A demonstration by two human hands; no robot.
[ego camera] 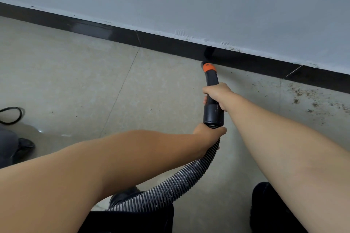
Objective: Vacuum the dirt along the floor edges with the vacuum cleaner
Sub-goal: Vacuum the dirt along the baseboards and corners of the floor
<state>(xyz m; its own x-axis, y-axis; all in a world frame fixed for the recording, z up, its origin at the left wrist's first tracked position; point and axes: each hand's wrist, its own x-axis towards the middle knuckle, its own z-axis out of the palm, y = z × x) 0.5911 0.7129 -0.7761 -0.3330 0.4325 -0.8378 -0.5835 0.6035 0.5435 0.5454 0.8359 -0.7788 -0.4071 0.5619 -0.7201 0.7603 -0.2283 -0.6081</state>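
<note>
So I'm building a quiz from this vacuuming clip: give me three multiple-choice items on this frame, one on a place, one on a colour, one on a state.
1. Where does most of the visible dirt lie?
A. right of the nozzle, near the baseboard
B. left, by the cable
C. under the hose

2. What colour is the collar near the nozzle tip?
A. blue
B. orange
C. white

3. What is the left hand doing?
A. hanging idle
B. pressing the wall
C. gripping the ribbed hose where it joins the wand

Answers: 1 A, brown specks spread over the right tile; 2 B, an orange band rings the black wand; 3 C, it wraps the hose top.
</note>
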